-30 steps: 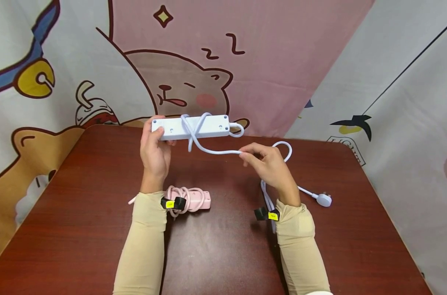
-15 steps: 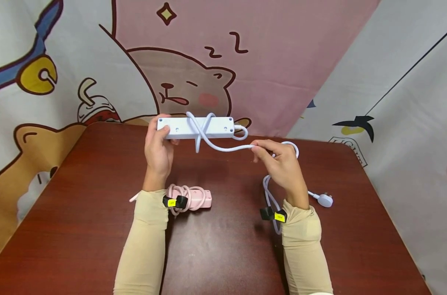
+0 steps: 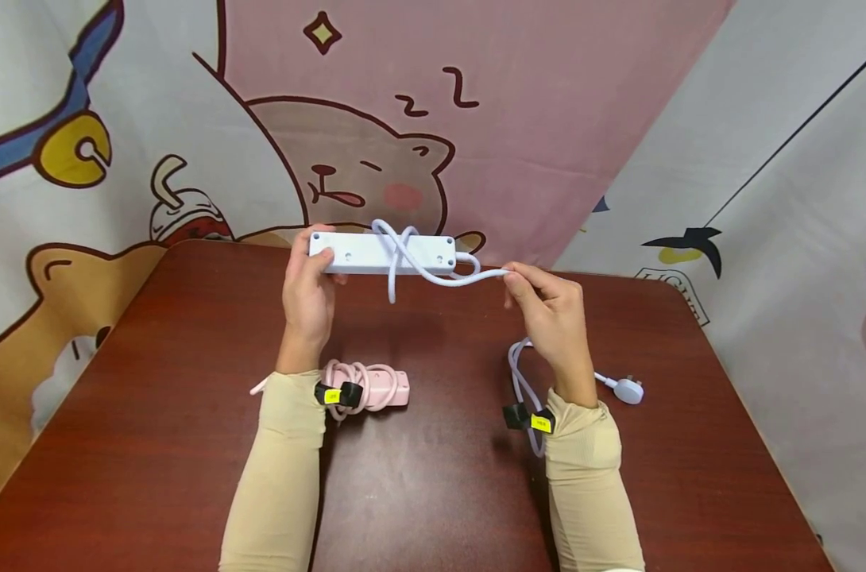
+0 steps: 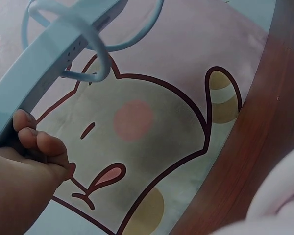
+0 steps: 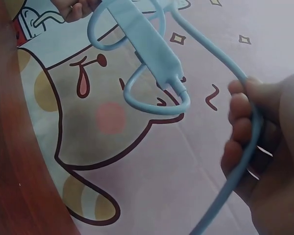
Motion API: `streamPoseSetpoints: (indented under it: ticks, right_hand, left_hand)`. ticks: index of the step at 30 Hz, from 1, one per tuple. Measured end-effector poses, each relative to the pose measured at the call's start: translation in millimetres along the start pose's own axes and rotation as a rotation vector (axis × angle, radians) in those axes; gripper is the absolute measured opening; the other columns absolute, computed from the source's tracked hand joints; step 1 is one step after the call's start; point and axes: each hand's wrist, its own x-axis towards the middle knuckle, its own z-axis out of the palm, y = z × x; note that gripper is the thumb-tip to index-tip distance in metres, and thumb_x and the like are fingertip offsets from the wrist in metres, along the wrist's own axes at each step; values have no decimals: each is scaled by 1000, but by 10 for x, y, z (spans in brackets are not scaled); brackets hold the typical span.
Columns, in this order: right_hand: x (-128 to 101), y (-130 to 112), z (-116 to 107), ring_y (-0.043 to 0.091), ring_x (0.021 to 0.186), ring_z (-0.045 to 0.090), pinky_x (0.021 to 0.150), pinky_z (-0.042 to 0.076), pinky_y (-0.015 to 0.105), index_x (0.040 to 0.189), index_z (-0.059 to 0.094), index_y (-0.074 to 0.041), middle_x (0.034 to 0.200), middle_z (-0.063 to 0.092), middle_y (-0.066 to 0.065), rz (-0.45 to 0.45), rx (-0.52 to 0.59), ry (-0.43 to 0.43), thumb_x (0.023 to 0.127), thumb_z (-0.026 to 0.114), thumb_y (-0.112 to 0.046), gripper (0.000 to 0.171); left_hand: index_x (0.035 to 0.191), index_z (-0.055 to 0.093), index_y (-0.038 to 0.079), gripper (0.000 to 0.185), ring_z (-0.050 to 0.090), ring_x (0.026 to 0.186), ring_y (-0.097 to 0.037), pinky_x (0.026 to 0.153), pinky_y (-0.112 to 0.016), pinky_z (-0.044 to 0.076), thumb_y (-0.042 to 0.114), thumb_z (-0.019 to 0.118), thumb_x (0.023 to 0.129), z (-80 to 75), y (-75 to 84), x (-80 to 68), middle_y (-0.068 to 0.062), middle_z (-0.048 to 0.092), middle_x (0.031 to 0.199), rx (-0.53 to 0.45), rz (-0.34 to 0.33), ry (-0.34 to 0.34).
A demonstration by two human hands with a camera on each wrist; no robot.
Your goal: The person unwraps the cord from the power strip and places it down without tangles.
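My left hand (image 3: 308,302) grips the left end of a white power strip (image 3: 361,251), which is held level above the back of the table. Its cord (image 3: 440,280) crosses over itself around the strip's middle, with loose loops above and below. To the right, my right hand (image 3: 553,318) pinches the cord between thumb and fingertips. In the right wrist view the cord (image 5: 213,47) runs from the strip through the fingers and on down past the palm. The plug (image 3: 628,390) lies on the table right of my right wrist.
A pink power strip (image 3: 390,388) wrapped in its own cord lies on the brown table (image 3: 419,485), partly behind my left wrist. Slack white cord (image 3: 520,377) lies beside my right wrist. A printed cloth (image 3: 533,119) hangs behind the table.
My right hand has moved right and slightly up, drawing the cord along. The strip and left hand have shifted a little to the right in view.
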Motion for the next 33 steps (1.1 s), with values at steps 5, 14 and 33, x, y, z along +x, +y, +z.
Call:
streamPoseSetpoints:
  ticks: [5,14,33]
  right_hand:
    - [16,8,19,6,58,54,54,37,19,97,76,4,63,58,-5,34,-36,115,99,65,-7,15]
    - [34,47,-6,3,54,50,52,36,19,90,77,-1,59,57,-11,77,-111,192,98,68,-16,19]
    - [34,126,-15,-3,47,40,47,26,17,86,76,-1,59,60,18,152,-257,213,99,67,-14,20]
  left_hand:
    - [119,56,4,27,51,73,-10,63,-22,41,3,39,99,-3,4,-10,3,56,95,42,-32,-32]
    - [116,58,6,28,53,73,-9,62,-23,41,2,38,97,23,23,-26,3,60,94,71,-59,-76]
    - [109,61,10,31,53,71,-9,59,-21,40,4,34,94,-14,27,-50,2,58,90,26,-36,-104]
